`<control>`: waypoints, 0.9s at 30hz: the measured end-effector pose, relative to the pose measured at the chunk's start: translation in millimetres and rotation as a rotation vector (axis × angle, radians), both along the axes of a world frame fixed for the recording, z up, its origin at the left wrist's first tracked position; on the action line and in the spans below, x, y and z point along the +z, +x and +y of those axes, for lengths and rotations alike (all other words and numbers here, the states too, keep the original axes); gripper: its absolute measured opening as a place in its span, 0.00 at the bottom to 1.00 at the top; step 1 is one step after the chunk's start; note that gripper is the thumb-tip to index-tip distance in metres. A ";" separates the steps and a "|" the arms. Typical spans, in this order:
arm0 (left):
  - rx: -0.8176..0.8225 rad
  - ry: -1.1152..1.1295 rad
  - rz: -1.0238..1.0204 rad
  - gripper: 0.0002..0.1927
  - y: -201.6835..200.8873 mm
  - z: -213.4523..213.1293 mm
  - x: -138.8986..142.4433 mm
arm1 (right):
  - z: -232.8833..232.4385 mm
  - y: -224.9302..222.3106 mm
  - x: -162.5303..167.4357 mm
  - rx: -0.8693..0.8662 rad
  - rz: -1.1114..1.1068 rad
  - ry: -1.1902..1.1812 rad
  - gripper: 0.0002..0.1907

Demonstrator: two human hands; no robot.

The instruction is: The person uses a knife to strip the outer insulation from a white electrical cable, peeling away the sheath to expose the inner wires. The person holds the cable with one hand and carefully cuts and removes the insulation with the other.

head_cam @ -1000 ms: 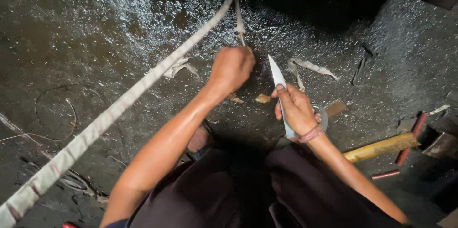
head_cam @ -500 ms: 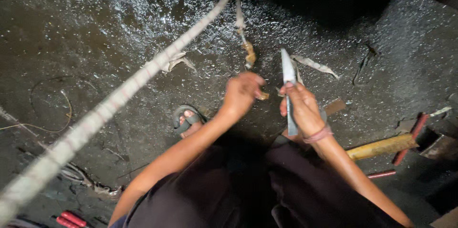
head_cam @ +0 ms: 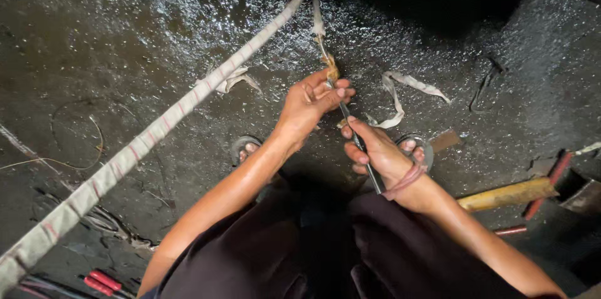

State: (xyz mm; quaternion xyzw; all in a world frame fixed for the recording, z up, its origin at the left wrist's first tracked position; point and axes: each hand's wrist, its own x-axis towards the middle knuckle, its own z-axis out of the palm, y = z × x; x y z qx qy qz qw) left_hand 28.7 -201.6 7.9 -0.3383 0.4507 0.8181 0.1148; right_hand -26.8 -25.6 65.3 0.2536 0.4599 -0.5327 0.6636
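Dark, wet-looking ground glistens all around the person, rough and speckled with light. Just beyond the fingers of the left hand hangs a thin cord, pale and cloth-wrapped higher up, frayed and bare orange-brown at its lower end, where the fingertips pinch it closed. The right hand sits just below and beside the left, its fingers curled tight around the handle of a knife, whose narrow blade runs up between the two hands to meet the cord's frayed end at the left fingertips. A thick striped cable crosses the ground diagonally, well to the left of the left hand. A loose strip of pale wrapping lies on the ground just past the right fingers. A yellowish bar lies near the right wrist, and red-handled tools rest at the lower left edge. Sandalled toes show under the left forearm.
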 end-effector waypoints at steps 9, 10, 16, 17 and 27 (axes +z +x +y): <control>0.126 -0.015 -0.041 0.21 -9.8 8.3 -6.8 | -31.2 2.0 8.7 -0.029 0.020 0.150 0.17; 0.139 -0.015 -0.048 0.21 -10.5 9.5 -9.1 | -33.0 4.8 3.3 -0.047 0.022 0.179 0.17; 0.185 -0.003 -0.052 0.18 -18.5 14.8 -18.6 | -36.9 23.9 -54.8 -0.157 0.270 0.174 0.21; 0.187 -0.013 -0.030 0.18 -19.7 15.2 -19.8 | -37.6 27.1 -64.0 -0.189 0.363 0.131 0.23; 0.213 -0.038 -0.004 0.22 -9.7 20.6 -23.6 | -34.5 30.6 -55.9 0.363 1.179 0.477 0.24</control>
